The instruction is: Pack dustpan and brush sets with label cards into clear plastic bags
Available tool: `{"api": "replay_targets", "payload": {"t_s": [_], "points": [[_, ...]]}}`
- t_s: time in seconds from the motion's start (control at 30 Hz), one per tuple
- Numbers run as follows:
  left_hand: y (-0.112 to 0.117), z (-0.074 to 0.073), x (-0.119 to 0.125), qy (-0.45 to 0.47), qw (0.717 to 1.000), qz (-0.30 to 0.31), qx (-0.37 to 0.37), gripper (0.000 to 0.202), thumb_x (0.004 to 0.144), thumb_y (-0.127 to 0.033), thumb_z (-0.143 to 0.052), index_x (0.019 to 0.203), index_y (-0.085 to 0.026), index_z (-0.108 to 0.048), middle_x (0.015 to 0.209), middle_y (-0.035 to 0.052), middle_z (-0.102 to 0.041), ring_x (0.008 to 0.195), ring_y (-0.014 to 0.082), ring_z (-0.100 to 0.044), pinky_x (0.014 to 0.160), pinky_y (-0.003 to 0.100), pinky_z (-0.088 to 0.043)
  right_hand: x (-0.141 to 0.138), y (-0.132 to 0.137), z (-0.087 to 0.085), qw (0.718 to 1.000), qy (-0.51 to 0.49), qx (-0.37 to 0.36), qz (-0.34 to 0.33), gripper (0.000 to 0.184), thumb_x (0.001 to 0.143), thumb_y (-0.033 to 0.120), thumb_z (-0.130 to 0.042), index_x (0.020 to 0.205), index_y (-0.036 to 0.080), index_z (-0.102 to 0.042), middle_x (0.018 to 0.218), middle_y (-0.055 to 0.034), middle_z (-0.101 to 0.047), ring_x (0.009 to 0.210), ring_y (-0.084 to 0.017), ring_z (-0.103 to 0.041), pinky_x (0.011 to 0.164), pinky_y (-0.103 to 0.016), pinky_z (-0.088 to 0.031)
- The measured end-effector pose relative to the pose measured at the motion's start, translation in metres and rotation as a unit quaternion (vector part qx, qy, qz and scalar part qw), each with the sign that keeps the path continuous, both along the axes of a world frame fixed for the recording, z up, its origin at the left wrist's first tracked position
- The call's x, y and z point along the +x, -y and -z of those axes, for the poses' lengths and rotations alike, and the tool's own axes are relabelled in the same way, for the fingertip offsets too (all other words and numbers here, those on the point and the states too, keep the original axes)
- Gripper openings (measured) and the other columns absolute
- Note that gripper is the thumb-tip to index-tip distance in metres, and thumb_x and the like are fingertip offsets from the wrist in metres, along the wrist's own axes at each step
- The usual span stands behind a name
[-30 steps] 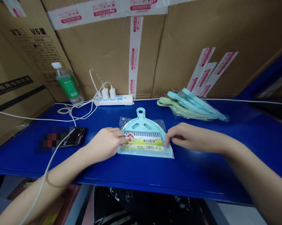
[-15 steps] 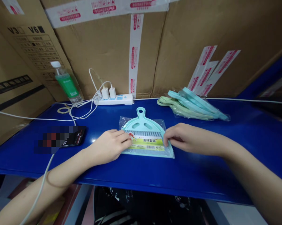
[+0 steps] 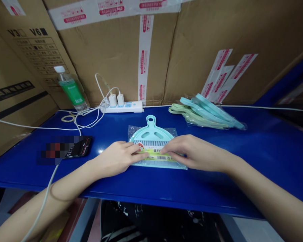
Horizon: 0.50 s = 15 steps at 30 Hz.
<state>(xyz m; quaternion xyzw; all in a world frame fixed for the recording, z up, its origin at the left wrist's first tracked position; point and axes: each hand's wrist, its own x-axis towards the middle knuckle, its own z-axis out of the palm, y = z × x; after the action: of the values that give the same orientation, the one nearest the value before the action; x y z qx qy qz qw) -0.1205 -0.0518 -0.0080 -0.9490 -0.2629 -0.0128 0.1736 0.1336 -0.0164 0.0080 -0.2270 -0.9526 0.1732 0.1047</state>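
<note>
A light-blue dustpan and brush set (image 3: 153, 133) in a clear bag lies flat on the blue table (image 3: 217, 181), its handle pointing away from me. A green and yellow label runs across its lower part. My left hand (image 3: 117, 157) rests on the bag's left side, fingers reaching onto the label. My right hand (image 3: 190, 152) lies flat over the right half of the label, fingers stretched toward the left hand. The fingertips of the two hands are close together on the label. Neither hand grips anything.
A pile of bagged blue and green dustpans (image 3: 207, 116) lies at the back right. A white power strip (image 3: 123, 107) with chargers, a green bottle (image 3: 71, 90), a phone (image 3: 78, 148) on a white cable and cardboard boxes (image 3: 111, 57) line the back and left.
My right hand has slid left from the bag's right edge onto the label, fingers now laid flat. My left hand has crept a little rightward onto the label.
</note>
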Motion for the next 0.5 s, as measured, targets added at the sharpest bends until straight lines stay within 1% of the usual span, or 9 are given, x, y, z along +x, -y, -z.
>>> {"api": "replay_targets", "payload": {"t_s": [0.17,0.37,0.5], "points": [[0.0,0.0,0.0,0.003,1.0,-0.005,-0.009,0.04,0.085,-0.008,-0.048,0.122,-0.021,-0.056,0.088,0.0034,-0.064,0.074,0.0177,-0.063,0.062,0.029,-0.052,-0.007,0.001,0.005,1.0,0.015,-0.003,-0.022,0.03,0.091,0.016,-0.044,0.107,0.019,-0.069,0.093,-0.005,-0.074,0.08,-0.017,-0.066,0.068,-0.027,-0.044],[0.002,0.0,0.002,-0.003,0.999,-0.028,-0.034,0.042,0.086,-0.007,-0.045,0.124,-0.023,-0.056,0.088,0.0035,-0.063,0.078,0.0168,-0.063,0.067,0.028,-0.053,-0.009,-0.001,0.013,0.999,0.039,-0.013,-0.018,0.036,0.092,0.016,-0.046,0.122,0.024,-0.063,0.104,-0.0041,-0.073,0.085,-0.018,-0.067,0.071,-0.029,-0.046],[0.002,0.0,0.003,0.003,0.999,-0.036,-0.038,0.044,0.086,-0.006,-0.044,0.125,-0.024,-0.055,0.092,0.0044,-0.064,0.08,0.0176,-0.063,0.066,0.028,-0.054,-0.01,-0.001,0.017,0.999,0.041,0.003,-0.013,0.036,0.092,0.017,-0.047,0.123,0.026,-0.062,0.103,-0.0031,-0.073,0.086,-0.019,-0.068,0.072,-0.03,-0.046]]}}
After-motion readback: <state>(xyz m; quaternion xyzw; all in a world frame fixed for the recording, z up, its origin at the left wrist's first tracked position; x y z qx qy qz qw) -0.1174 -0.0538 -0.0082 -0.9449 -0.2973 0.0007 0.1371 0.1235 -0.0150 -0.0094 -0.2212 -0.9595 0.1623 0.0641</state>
